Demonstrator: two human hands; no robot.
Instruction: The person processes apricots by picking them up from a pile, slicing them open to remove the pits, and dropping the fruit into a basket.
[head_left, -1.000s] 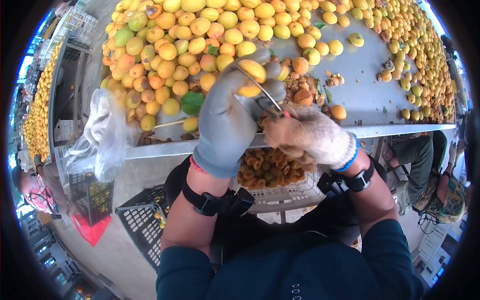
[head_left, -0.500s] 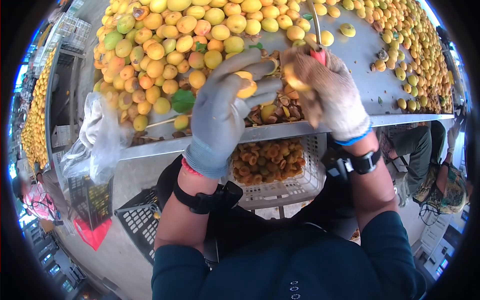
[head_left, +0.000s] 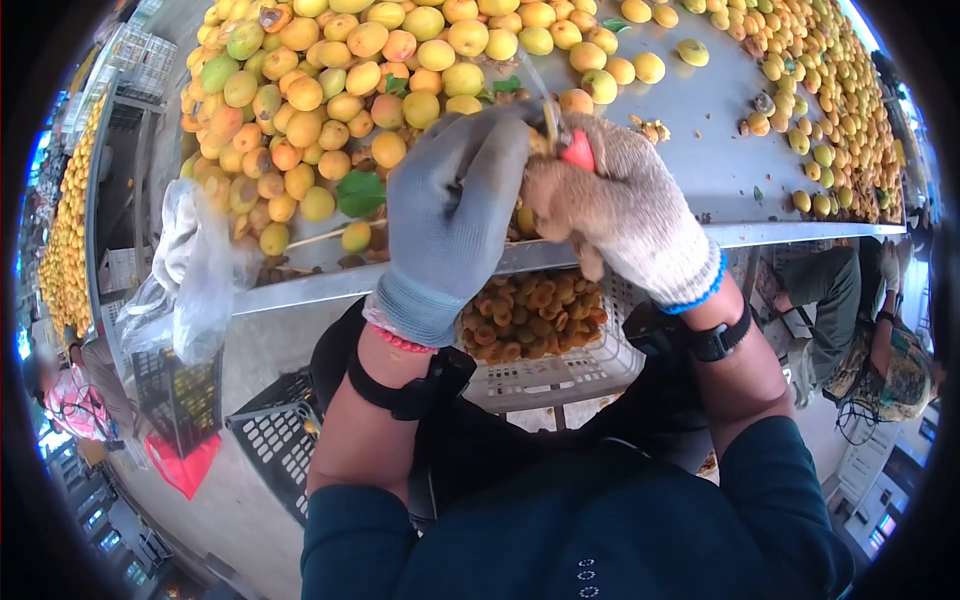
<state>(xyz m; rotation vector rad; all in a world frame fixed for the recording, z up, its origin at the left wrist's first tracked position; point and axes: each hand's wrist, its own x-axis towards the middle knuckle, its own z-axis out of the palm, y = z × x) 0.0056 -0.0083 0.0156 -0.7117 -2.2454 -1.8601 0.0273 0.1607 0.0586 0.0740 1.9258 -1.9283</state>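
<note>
My left hand, in a grey glove, is closed with its fingertips around an apricot; only a small yellow part of the fruit shows. Pressed close beside it, my right hand wears a beige knit glove with a blue cuff edge. It grips a knife by its red handle, the blade pointing up and away. The hands meet over the near edge of the metal table. Whole yellow and orange apricots are heaped behind and left of them. Below hangs a white crate of cut apricots.
A clear plastic bag drapes over the table edge at left. Beneath it are a black crate and a red bag. More apricots lie at far right. Other people sit at both sides.
My hands were apart and have come together, the right moving left and the left moving slightly right. The knife blade now meets the fruit area between them. Pale scraps appear on the table.
</note>
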